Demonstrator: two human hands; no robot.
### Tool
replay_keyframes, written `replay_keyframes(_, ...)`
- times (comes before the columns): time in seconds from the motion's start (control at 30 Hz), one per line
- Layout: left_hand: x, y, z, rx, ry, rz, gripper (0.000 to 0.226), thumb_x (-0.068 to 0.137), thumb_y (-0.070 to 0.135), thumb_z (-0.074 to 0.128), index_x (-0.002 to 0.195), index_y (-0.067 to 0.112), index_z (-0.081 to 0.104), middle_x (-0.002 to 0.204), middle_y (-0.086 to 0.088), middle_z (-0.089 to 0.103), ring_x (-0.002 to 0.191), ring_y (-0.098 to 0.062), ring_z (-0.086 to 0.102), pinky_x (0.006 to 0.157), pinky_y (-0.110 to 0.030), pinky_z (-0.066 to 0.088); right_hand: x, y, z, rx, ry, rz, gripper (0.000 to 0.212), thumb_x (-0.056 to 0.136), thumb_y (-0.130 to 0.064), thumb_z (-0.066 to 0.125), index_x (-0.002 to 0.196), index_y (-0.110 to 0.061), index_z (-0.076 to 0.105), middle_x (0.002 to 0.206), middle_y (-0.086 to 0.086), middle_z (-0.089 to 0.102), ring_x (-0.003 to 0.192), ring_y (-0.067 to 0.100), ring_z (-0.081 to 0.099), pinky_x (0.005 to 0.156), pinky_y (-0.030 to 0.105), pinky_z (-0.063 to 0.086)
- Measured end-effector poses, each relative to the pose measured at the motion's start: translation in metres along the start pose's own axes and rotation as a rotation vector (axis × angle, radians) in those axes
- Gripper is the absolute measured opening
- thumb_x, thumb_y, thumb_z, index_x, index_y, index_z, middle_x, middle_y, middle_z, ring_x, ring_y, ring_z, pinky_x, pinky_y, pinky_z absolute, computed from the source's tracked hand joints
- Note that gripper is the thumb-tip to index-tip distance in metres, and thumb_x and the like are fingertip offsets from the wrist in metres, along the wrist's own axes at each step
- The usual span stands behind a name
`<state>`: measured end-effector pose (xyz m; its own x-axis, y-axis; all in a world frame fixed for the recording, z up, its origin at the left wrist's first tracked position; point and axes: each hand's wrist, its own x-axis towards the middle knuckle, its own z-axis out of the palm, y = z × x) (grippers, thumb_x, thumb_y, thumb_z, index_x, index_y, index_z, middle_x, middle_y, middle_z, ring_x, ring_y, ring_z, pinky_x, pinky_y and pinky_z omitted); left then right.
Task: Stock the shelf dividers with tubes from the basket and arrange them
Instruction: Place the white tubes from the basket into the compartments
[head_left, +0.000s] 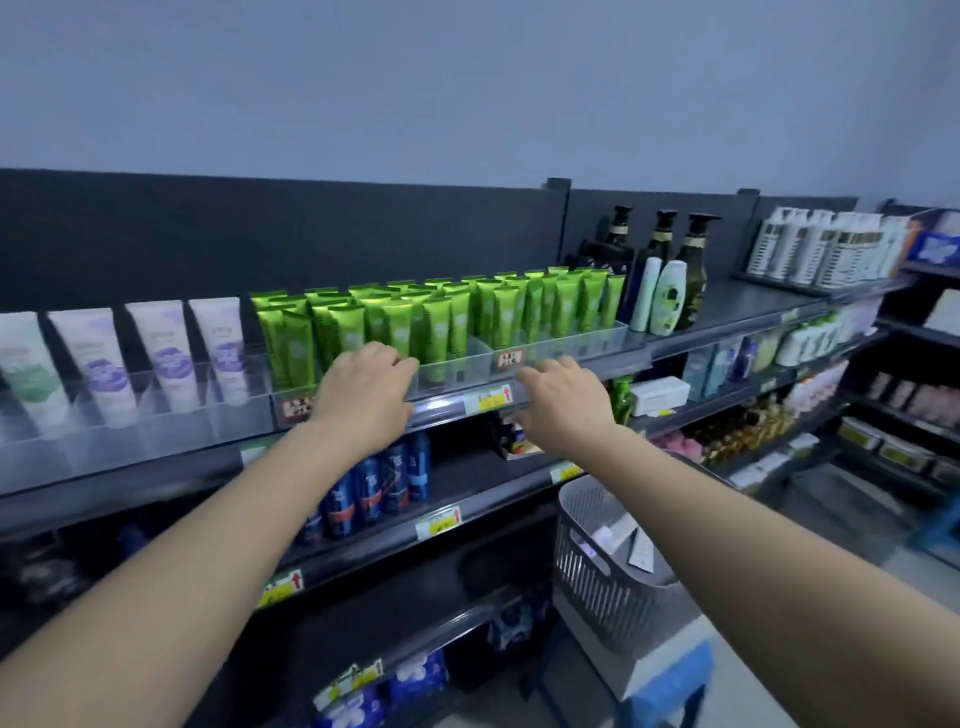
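**Head view: both hands at the clear dividers**

Glossy green tubes (441, 317) stand cap-down in tight rows inside clear, hard-plastic dividers (561, 345) on the dark top shelf (743, 306). Matte white tubes (166, 348) fill the slots to their left. Both bare forearms reach up and forward. The left hand (363, 387) is knuckles-up with bent fingers at the dividers' front wall, and the right hand (563, 400) is posed alike, just beside a yellow price tag (488, 399). Neither holds a tube — whether either grips the wall, I cannot tell. A grey slatted basket (597, 571) sits low right on a blue stool (670, 680).
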<state>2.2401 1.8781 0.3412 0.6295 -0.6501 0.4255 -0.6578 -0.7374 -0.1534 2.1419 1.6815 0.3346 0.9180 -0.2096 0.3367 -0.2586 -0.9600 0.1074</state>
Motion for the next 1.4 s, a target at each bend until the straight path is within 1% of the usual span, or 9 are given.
replay_keyframes(0.13,0.019,0.049,0.014,-0.043,-0.029,0.072,0.044,0.090,0.039,0.058,0.127,0.017,0.050,0.127,-0.001,0.053,0.122,-0.022,0.043,0.098,-0.037,0.038,-0.017,0.050,0.012,-0.025,-0.069,0.082,0.039,0.091,-0.035,0.055,0.124,-0.016,0.048,0.121,0.009,0.053,0.117,0.030,0.044,0.089,0.038,0.040)
replay_keyframes(0.37,0.071,0.120,0.050,-0.081,-0.067,0.193,0.044,0.089,0.040,0.059,0.127,0.019,0.050,0.128,-0.001,0.053,0.123,-0.023,0.043,0.096,-0.037,0.039,-0.032,0.124,0.045,-0.044,-0.120,0.204,0.037,0.090,-0.032,0.053,0.124,-0.017,0.051,0.119,0.008,0.056,0.115,0.029,0.046,0.087,0.040,0.042)
replay_keyframes(0.53,0.118,0.168,0.093,-0.114,-0.108,0.278,0.040,0.088,0.040,0.059,0.122,0.019,0.052,0.123,-0.001,0.055,0.119,-0.024,0.046,0.093,-0.037,0.041,-0.026,0.177,0.080,-0.054,-0.194,0.272,0.037,0.089,-0.035,0.055,0.121,-0.017,0.050,0.121,0.008,0.054,0.116,0.029,0.045,0.092,0.041,0.043)
replay_keyframes(0.63,0.146,0.199,0.121,-0.152,-0.151,0.326,0.042,0.088,0.038,0.059,0.124,0.018,0.052,0.125,-0.002,0.054,0.121,-0.024,0.045,0.095,-0.038,0.040,-0.019,0.208,0.106,-0.070,-0.255,0.310,0.040,0.088,-0.035,0.056,0.123,-0.017,0.050,0.125,0.008,0.052,0.119,0.029,0.043,0.092,0.040,0.041)
replay_keyframes(0.77,0.178,0.238,0.161,-0.178,-0.209,0.380,0.041,0.088,0.039,0.058,0.123,0.019,0.051,0.124,-0.003,0.053,0.121,-0.025,0.043,0.095,-0.038,0.038,-0.013,0.245,0.143,-0.053,-0.308,0.359,0.030,0.090,-0.031,0.053,0.116,-0.017,0.053,0.121,0.008,0.055,0.112,0.029,0.046,0.088,0.040,0.041)
replay_keyframes(0.9,0.200,0.276,0.204,-0.186,-0.279,0.441,0.044,0.090,0.037,0.058,0.129,0.018,0.049,0.126,-0.004,0.052,0.121,-0.025,0.044,0.097,-0.038,0.038,-0.008,0.279,0.181,-0.017,-0.382,0.430,0.032,0.091,-0.040,0.051,0.113,-0.016,0.054,0.116,0.008,0.057,0.109,0.029,0.048,0.084,0.038,0.042)
replay_keyframes(1.07,0.211,0.315,0.258,-0.202,-0.401,0.513,0.041,0.089,0.035,0.057,0.126,0.017,0.050,0.125,-0.005,0.053,0.121,-0.025,0.043,0.096,-0.038,0.037,-0.010,0.312,0.221,0.027,-0.515,0.492,0.032,0.090,-0.034,0.052,0.116,-0.015,0.053,0.122,0.010,0.054,0.116,0.030,0.046,0.093,0.039,0.040)
replay_keyframes(1.27,0.212,0.360,0.313,-0.241,-0.574,0.498,0.034,0.088,0.030,0.057,0.119,0.016,0.054,0.121,-0.006,0.054,0.118,-0.026,0.047,0.095,-0.036,0.038,-0.015,0.348,0.278,0.087,-0.679,0.516,0.041,0.089,-0.033,0.055,0.126,-0.015,0.051,0.128,0.011,0.052,0.122,0.029,0.043,0.097,0.039,0.039)
replay_keyframes(1.4,0.213,0.392,0.353,-0.242,-0.680,0.434,0.036,0.089,0.027,0.056,0.124,0.016,0.052,0.123,-0.007,0.053,0.118,-0.027,0.047,0.095,-0.037,0.039,-0.015,0.376,0.319,0.130,-0.759,0.494,0.041,0.088,-0.027,0.055,0.126,-0.013,0.052,0.128,0.011,0.054,0.120,0.029,0.045,0.095,0.039,0.042)
